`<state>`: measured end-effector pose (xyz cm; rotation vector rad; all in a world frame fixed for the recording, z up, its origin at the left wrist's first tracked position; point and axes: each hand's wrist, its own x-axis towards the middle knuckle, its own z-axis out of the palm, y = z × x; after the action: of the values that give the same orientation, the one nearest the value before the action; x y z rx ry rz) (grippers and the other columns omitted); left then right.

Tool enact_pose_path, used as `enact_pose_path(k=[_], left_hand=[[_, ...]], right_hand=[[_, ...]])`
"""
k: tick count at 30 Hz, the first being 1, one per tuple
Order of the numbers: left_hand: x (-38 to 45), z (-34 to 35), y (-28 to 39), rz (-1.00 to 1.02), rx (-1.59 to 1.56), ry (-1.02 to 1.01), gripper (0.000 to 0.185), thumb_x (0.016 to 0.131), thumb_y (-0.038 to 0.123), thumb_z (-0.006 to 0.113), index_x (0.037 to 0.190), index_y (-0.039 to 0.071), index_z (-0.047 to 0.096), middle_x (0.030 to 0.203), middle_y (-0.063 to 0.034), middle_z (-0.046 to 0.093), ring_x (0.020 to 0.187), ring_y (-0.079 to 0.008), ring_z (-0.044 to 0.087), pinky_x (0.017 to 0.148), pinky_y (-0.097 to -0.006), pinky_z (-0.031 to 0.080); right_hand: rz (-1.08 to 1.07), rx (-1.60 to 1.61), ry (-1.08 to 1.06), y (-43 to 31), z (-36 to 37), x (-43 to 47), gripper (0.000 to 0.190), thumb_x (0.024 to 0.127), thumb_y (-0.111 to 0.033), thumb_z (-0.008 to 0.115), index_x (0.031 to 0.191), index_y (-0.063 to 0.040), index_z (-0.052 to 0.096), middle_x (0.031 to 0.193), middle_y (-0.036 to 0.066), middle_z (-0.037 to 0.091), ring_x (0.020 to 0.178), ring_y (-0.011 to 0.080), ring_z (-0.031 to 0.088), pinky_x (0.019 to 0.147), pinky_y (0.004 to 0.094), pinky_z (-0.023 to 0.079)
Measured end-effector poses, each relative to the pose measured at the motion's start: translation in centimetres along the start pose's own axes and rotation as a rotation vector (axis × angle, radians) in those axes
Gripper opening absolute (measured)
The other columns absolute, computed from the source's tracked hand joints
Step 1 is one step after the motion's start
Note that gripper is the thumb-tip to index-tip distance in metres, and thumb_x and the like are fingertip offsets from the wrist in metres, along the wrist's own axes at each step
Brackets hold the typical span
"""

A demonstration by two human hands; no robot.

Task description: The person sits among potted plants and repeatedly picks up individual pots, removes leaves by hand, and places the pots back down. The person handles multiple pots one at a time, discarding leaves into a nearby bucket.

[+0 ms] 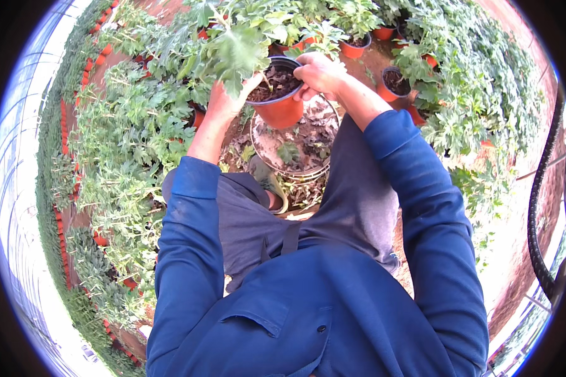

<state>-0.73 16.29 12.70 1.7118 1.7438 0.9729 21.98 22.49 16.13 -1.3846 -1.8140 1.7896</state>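
An orange-red plastic pot (280, 113) with a dark inner rim hangs raised before me, tilted so that its dark, leaf-littered soil (278, 85) shows. My right hand (318, 75) grips the right side of its rim. My left hand (231, 99) is at the pot's left edge, thumb against the base of the plant's stem; leaves cover most of its fingers. The green lobed-leaf plant (238, 54), chrysanthemum-like, leans up and left out of the pot, its upper leaves blurred. Below the pot stands a round pale container (287, 136) with soil and dry leaves on top.
Dense potted plants (137, 127) crowd the left, and more (471, 85) stand at the right. Small orange pots (356, 47) sit ahead; another soil-filled pot (392, 85) stands right of my right hand. My shoe (266, 181) is beside the container. A black braided cable (542, 188) curves at far right.
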Motion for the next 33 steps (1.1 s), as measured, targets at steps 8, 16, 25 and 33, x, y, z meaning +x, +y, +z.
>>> enact_pose_path(k=[8,16,25,33], left_hand=[[0.0,-1.4,-2.1,0.340,0.494,-0.086,0.036,0.093,0.031,0.062,0.115,0.003,0.068,0.114,-0.0124,0.069,0.108,-0.0266,0.063,0.095,-0.0369,0.047],[-0.6,-1.3,0.0,-0.085,0.139,-0.230,0.036,0.093,0.030,0.065,0.118,0.004,0.067,0.112,-0.0096,0.070,0.105,-0.0201,0.063,0.095,-0.0344,0.047],[-0.9,0.1,-1.9,-0.025,-0.094,-0.203,0.031,0.086,0.024,0.074,0.103,-0.001,0.067,0.095,-0.0060,0.069,0.087,-0.0165,0.062,0.082,-0.0338,0.050],[-1.7,-3.6,-3.5,-0.142,-0.016,-0.172,0.035,0.089,0.026,0.069,0.107,-0.003,0.067,0.096,-0.0087,0.070,0.076,-0.0178,0.066,0.067,-0.0324,0.054]], right_hand=[[-0.009,0.032,-0.022,0.5,-0.4,0.0,0.029,0.090,-0.007,0.045,0.112,0.003,0.059,0.080,0.016,0.073,0.058,0.0155,0.069,0.043,0.0275,0.049],[-0.012,-0.027,-0.044,0.1,-0.4,-0.1,0.028,0.089,-0.006,0.046,0.110,0.003,0.061,0.084,0.015,0.073,0.061,0.0162,0.071,0.042,0.0291,0.049],[-0.025,-0.008,-0.008,0.1,0.0,-0.3,0.033,0.087,-0.003,0.047,0.116,0.003,0.062,0.082,0.014,0.073,0.059,0.0163,0.070,0.042,0.0285,0.050],[0.007,0.023,0.004,0.3,-0.6,0.1,0.044,0.089,-0.006,0.047,0.132,0.001,0.054,0.086,0.014,0.072,0.057,0.0126,0.068,0.034,0.0240,0.042]])
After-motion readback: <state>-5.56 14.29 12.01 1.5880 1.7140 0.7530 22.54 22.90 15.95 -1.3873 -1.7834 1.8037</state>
